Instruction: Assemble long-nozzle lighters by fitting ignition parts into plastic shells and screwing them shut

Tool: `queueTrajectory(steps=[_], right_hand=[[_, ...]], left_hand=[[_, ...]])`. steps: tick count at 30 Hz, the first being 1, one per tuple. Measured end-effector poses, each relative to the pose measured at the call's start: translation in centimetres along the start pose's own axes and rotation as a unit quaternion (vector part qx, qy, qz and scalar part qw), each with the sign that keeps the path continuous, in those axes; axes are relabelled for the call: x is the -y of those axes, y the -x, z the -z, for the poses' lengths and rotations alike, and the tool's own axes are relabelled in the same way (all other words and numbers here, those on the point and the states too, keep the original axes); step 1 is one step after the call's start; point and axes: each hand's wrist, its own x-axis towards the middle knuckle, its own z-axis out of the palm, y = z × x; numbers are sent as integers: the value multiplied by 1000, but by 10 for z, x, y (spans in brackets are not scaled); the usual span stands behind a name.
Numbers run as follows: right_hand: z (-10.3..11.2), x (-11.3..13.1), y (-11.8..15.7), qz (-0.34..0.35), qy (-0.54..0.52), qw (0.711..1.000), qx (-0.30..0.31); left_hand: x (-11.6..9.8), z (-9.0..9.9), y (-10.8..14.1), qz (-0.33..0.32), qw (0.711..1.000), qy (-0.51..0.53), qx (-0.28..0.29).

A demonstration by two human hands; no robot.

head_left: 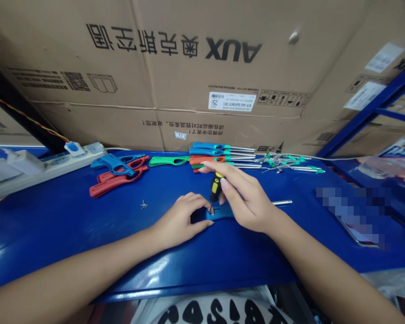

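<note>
Left-hand fingers curled over blue lighter body

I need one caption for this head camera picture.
Left hand steadies a blue handle; right hand holds a small screwdriver to it.

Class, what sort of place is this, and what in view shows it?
Likely a small assembly workshop: a blue workbench, coloured plastic handles with metal tubes, a screwdriver, and stacked AUX cartons.
</note>
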Motion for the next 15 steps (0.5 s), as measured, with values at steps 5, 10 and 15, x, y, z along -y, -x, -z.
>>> queueTrajectory(steps=[5, 10, 15], right_hand=[[0, 1, -2, 13, 80, 996, -37], [1, 3, -2, -31, -8, 999, 1], [0, 2, -1, 1, 59, 997, -51]], left_hand=[[0, 0, 0, 0, 1000, -3, 0], [-1, 1, 0, 0, 1000, -6, 3], [0, 1, 0, -4, 1000, -3, 0]])
